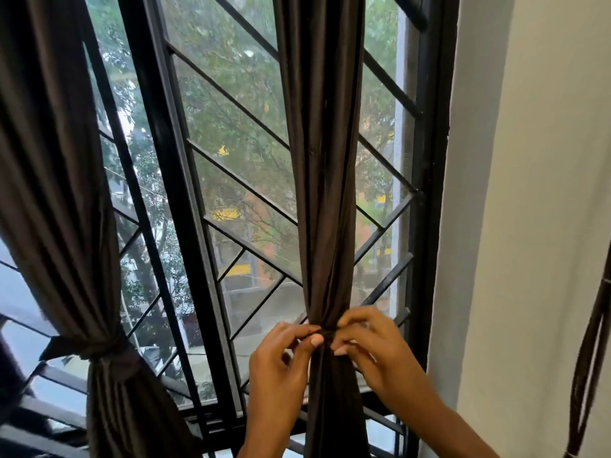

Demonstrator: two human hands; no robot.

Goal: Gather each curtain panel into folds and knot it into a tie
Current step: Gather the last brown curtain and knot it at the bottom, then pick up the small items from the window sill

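Note:
Two dark brown curtain panels hang before the window. The left panel [59, 193] is gathered and cinched by a knotted band [96, 347] of the same cloth. The middle panel [322, 160] hangs gathered into a narrow column of folds. At its waist a thin dark tie [327, 333] wraps round it. My left hand [281, 368] pinches the tie from the left. My right hand [367, 345] pinches it from the right. The tie's ends are hidden under my fingers.
Behind the curtains stands a black window frame [426, 193] with diagonal metal grille bars [244, 190] and mesh. A cream wall [529, 226] fills the right side. A dark looped cord or strap [591, 358] hangs at the far right edge.

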